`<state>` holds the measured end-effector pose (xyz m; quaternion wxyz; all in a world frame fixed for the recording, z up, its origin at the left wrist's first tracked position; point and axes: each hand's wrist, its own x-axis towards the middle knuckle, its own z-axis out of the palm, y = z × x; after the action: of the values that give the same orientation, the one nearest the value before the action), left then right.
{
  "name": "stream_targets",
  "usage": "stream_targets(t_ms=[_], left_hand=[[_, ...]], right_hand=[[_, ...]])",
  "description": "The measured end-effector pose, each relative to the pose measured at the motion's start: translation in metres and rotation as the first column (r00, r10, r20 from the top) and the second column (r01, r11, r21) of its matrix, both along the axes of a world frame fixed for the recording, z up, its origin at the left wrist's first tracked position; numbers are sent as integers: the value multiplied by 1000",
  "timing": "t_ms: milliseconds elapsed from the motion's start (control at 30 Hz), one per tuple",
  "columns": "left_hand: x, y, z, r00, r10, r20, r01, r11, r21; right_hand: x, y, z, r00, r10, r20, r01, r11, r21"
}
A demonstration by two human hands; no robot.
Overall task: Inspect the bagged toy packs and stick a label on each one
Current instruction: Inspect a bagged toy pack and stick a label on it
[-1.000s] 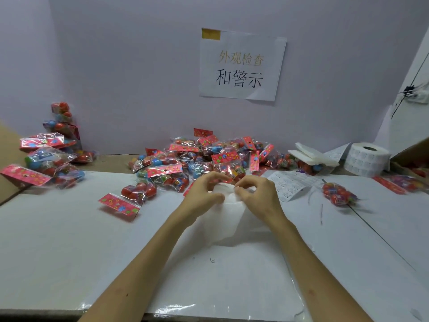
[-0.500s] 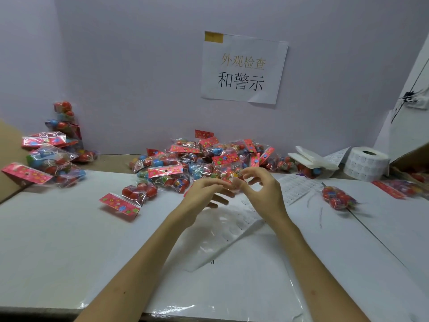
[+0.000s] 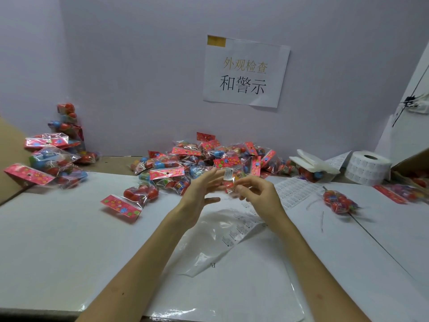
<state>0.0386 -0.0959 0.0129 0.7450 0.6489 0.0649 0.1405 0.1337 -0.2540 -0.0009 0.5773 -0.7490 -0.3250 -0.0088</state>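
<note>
My left hand (image 3: 200, 194) hovers over the table with its fingers straight and spread, holding nothing. My right hand (image 3: 257, 196) is just to its right, fingers curled, pinching a small white label (image 3: 228, 174) that stands up between the two hands' fingertips. Below them a label sheet (image 3: 241, 226) lies loose on a clear plastic film. Behind the hands is a pile of bagged toy packs (image 3: 209, 159) with red header cards. One pack (image 3: 130, 201) lies alone to the left and another pack (image 3: 339, 202) to the right.
More packs are stacked at the far left (image 3: 48, 163) against the wall. A roll of labels (image 3: 368, 167) and folded white sheets (image 3: 313, 162) sit at the back right, with a cardboard box edge (image 3: 411, 163) beyond. A paper sign (image 3: 246, 70) hangs on the wall.
Both hands held the label sheet a second ago. They have since let it drop onto the table and moved apart, and a single label is now at the right fingertips.
</note>
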Motion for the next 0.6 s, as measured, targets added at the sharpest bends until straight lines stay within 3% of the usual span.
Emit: stream_targets(t_ms=[133, 267, 367, 500, 600], left_hand=[[-1, -8, 0, 997, -76, 28, 74, 995, 70], [2, -13, 4, 996, -94, -7, 94, 983, 157], [6, -12, 0, 999, -31, -22, 34, 985, 169], [12, -7, -7, 986, 147, -81, -135, 980, 144], [11, 2, -6, 979, 184, -87, -168, 972, 164]], right_hand=[[-4, 0, 6, 970, 114, -215, -80, 984, 162], [-6, 3, 4, 970, 101, -220, -55, 977, 205], [-4, 4, 2, 994, 11, -110, 9, 983, 182], [-6, 7, -4, 986, -53, 157, 55, 998, -9], [-7, 8, -8, 953, -48, 300, 83, 991, -108]])
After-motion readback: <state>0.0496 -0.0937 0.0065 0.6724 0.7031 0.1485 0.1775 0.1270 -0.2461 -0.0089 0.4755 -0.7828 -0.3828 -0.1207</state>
